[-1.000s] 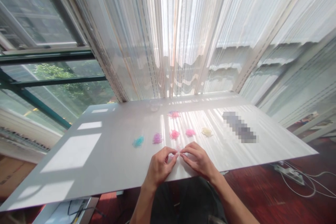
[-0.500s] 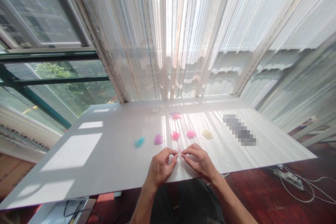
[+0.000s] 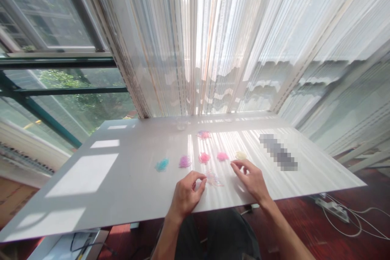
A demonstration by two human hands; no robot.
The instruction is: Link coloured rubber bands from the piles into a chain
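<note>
My left hand (image 3: 188,194) is pinched, thumb to forefinger, at the left edge of a loose mixed pile (image 3: 214,178) of thin strands, which look like small rubber bands. Whatever its fingertips hold is too small to see. My right hand (image 3: 250,179) is over the table, its thumb and forefinger together just short of a pale yellow pile (image 3: 241,155); anything between them cannot be made out. In a row to the left of the yellow one lie a pink pile (image 3: 222,156), a red-pink pile (image 3: 204,157), a purple pile (image 3: 184,161) and a teal pile (image 3: 162,165).
Farther back on the white table (image 3: 137,195) is a mixed pink and purple pile (image 3: 204,135), with a clear round dish (image 3: 180,124) behind it. A blurred-out dark object (image 3: 278,153) lies on the right. Curtains (image 3: 213,48) hang at the far edge; a power strip (image 3: 332,209) is on the floor.
My right hand has moved away from my left, right and forward toward the yellow pile. The mixed pile between them now shows more fully. My left hand has stayed in place.
</note>
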